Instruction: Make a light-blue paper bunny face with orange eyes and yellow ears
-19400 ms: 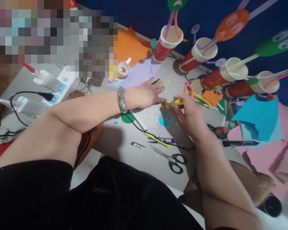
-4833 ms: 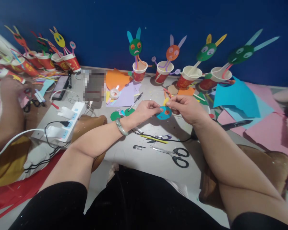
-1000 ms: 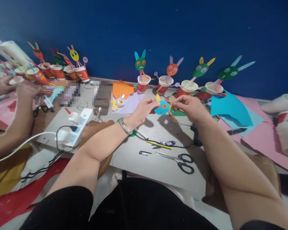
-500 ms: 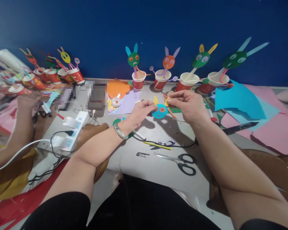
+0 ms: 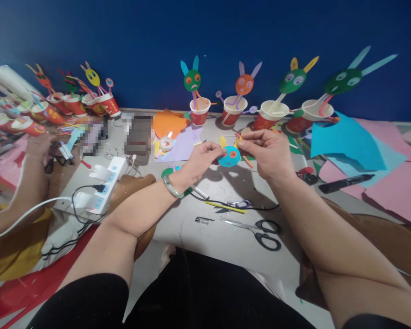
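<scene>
My left hand (image 5: 203,162) is closed, its thumb and fingertips pinching the left edge of a blue round paper face (image 5: 231,160) with orange eyes. A yellow paper ear (image 5: 223,141) stands up from the top of that face. At its upper right my closed right hand (image 5: 270,153) pinches a second yellow paper piece (image 5: 239,143), mostly covered by the fingers. Whether this piece touches the face I cannot tell. Behind the hands, part of an orange strip (image 5: 248,161) shows. Black-handled scissors (image 5: 267,233) lie open on the table below the hands.
Paper cups with paper-faced figures, such as a red cup (image 5: 199,116), line the wall. A power strip (image 5: 106,187) with cables is at left, near a co-worker's arm (image 5: 29,176). Blue paper (image 5: 345,144) and a black marker (image 5: 345,183) lie at right; a yellow stick (image 5: 226,207) is near the scissors.
The view has shifted slightly. My hands keep their pinch on the blue face and the yellow piece, with only a small movement of the fingers.
</scene>
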{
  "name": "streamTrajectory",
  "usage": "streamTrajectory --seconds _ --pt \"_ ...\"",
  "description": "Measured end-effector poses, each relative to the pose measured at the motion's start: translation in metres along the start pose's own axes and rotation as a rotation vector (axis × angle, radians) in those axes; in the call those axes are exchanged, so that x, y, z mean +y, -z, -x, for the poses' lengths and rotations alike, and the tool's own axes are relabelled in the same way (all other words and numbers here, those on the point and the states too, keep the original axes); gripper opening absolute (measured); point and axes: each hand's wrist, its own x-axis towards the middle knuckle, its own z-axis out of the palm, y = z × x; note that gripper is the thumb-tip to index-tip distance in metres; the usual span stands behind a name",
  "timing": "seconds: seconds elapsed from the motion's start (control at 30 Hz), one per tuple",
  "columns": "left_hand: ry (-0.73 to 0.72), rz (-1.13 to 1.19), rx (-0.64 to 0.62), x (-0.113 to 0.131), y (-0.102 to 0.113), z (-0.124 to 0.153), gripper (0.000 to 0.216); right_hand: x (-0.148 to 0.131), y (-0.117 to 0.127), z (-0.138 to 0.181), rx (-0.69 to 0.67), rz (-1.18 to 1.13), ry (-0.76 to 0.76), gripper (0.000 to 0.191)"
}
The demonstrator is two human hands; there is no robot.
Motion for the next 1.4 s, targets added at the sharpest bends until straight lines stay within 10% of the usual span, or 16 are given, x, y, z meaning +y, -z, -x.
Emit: streamTrajectory --seconds 1.4 --pt "-0.059 -0.016 0.032 -0.0017 0.0008 0.0009 0.027 0.0107 -0.0006 -0.0012 -0.012 -0.021 0.067 0.044"
